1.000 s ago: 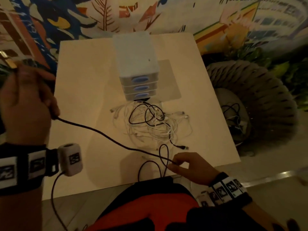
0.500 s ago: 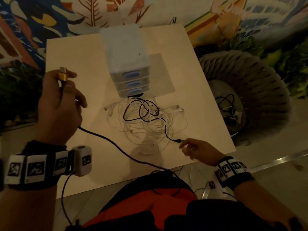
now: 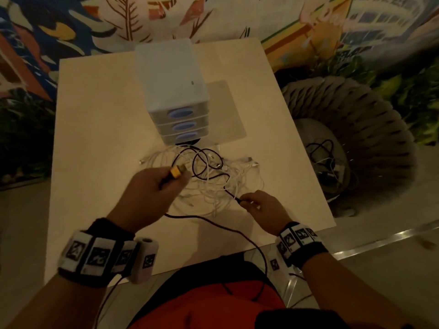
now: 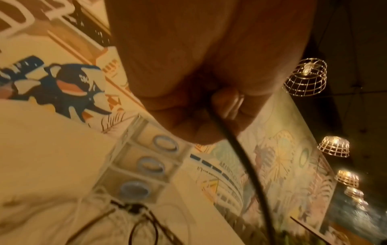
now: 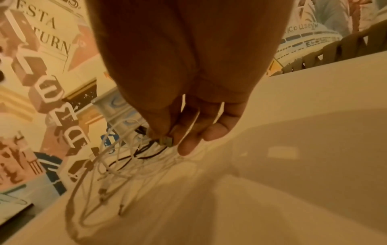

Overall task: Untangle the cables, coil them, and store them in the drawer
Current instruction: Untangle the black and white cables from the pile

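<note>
One pale square table (image 3: 99, 129): left and far stretches bare, the near edge meeting the seated person's lap, the right edge running beside one woven round seat (image 3: 370, 129) that holds its own small clutter of cords. One white drawer unit (image 3: 171, 81), three drawers stacked, all closed, each with a blue oval handle, standing at the far middle of the table with open surface to its left and right. One tangle of cables (image 3: 213, 181) on the table just near the drawer unit, made of several white cords, too interlaced to count, and at least one black cord looped through them; the heap spreads toward the right, and bare table remains between it and the right edge. One black cable (image 3: 213, 220) apart from the heap, running from the left hand across the near table, over the near edge and down onto the lap. Left hand (image 3: 152, 191), raised over the near left side of the tangle, fingers closed around the black cable's end, its yellow plug (image 3: 177, 172) sticking out past the fingers. Right hand (image 3: 263, 207), low at the near right edge of the tangle, thumb and forefinger pinching the small plug (image 5: 166, 141) of the heap's black cord, other fingers loosely extended.
</note>
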`<state>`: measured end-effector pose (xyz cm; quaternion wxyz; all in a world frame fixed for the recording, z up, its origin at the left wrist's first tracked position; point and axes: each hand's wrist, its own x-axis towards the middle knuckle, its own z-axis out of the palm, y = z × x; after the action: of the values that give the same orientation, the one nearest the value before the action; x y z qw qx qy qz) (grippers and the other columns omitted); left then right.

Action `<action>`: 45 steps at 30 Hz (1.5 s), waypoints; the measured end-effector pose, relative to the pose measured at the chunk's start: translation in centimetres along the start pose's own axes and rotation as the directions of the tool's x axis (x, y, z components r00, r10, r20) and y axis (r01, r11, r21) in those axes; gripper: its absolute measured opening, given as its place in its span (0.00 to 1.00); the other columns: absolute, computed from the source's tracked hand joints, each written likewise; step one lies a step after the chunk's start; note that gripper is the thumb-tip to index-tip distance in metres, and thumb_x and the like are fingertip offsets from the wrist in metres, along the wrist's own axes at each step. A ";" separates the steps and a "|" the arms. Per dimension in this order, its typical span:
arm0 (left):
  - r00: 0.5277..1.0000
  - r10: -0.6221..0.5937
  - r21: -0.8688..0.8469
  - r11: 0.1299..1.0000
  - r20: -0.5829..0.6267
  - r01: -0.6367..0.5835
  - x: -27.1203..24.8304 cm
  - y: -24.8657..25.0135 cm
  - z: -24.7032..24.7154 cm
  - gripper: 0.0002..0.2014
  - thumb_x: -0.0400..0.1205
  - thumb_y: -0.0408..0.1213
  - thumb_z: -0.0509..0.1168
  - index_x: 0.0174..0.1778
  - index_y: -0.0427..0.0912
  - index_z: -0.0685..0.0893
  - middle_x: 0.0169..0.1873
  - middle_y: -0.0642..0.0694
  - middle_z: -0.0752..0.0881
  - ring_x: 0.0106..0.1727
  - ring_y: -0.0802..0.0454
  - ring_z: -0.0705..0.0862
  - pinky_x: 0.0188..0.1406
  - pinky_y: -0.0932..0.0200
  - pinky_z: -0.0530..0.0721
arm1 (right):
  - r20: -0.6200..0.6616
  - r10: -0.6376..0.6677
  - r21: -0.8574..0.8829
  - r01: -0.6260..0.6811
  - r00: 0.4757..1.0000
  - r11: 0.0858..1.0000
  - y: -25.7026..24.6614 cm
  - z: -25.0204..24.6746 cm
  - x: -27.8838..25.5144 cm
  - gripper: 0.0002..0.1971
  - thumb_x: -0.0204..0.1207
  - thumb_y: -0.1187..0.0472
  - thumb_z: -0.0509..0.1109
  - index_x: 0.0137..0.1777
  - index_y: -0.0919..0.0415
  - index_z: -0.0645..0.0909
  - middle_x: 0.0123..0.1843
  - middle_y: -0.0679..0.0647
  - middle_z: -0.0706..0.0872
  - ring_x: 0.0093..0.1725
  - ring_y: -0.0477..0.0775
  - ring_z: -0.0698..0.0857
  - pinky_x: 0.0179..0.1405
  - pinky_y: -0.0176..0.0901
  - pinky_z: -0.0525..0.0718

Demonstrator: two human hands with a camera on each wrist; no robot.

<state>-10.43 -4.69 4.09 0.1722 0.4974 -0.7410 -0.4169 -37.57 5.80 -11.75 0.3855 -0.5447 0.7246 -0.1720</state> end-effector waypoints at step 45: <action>0.905 -0.115 0.364 0.930 0.409 -0.046 1.5 -3.6 11.0 0.16 0.88 0.52 0.61 0.51 0.47 0.89 0.42 0.46 0.89 0.44 0.44 0.86 0.45 0.45 0.84 | 0.213 0.128 0.185 -0.169 0.969 0.968 -5.6 -0.8 5.6 0.12 0.79 0.52 0.74 0.37 0.55 0.89 0.35 0.50 0.92 0.38 0.48 0.92 0.44 0.47 0.88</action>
<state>-16.36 -1.67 -5.53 -0.0956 0.4315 -0.8159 -0.3728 -35.05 -1.44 -9.56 0.5212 -0.4613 0.7000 -0.1596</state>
